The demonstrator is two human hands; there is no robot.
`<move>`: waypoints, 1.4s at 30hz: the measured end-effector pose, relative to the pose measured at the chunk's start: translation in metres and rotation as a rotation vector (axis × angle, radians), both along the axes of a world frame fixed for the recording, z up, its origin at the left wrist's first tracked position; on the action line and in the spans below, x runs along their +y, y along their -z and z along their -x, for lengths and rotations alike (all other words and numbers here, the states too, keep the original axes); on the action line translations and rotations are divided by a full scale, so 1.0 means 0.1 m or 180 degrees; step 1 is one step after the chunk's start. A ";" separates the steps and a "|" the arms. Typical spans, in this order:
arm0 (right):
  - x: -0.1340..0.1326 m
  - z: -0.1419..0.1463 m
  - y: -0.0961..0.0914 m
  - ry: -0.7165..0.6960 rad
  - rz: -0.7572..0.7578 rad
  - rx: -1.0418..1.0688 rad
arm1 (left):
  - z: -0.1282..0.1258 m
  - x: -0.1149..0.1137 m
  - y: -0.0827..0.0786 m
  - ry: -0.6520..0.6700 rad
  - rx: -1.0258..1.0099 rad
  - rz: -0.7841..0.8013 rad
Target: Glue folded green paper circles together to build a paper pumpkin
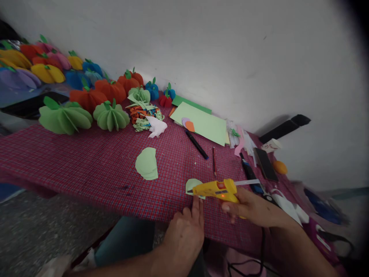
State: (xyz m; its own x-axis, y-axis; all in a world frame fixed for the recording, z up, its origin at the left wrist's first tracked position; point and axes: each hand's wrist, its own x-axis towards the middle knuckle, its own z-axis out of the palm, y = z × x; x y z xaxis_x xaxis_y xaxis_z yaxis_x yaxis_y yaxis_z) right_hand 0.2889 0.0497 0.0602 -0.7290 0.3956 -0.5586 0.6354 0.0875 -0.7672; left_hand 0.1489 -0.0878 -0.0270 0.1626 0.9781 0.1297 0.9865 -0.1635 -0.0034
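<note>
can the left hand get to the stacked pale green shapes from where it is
Probably yes: only checked cloth shows between the left hand and the stacked shapes, though the hand is occupied at the single green piece under the glue gun.

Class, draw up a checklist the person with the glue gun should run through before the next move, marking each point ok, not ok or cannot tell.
1. Yellow glue gun held in the right hand: ok.
2. Glue stick in the back of the gun: ok.
3. Indicator light glowing: ok.
4. Left hand touching the small green paper piece at its near edge: ok.
5. Fingers well clear of the nozzle: not ok, I'd judge; the fingertips lie close to it.
6. Glue already on the paper: cannot tell; the gun covers part of it.
</note>
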 end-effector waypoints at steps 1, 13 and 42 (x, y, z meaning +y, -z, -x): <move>0.00 0.00 0.00 0.0000 -0.0003 0.0001 | 0.00 0.00 0.01 -0.0005 -0.0001 0.0001; 0.09 0.01 0.02 0.0050 -0.0476 -0.0175 | 0.01 0.01 -0.04 -0.0005 0.0011 0.0130; 0.09 0.01 0.02 0.0134 -0.0472 -0.0173 | 0.01 0.02 -0.01 0.0034 0.0064 0.0142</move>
State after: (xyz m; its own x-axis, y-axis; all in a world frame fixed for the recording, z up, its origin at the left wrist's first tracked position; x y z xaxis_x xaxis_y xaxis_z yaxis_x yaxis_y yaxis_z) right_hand 0.2881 0.0584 0.0584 -0.6804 0.5062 -0.5299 0.6810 0.1695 -0.7124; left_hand 0.1483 -0.0863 -0.0257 0.1753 0.9811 0.0824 0.9845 -0.1746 -0.0158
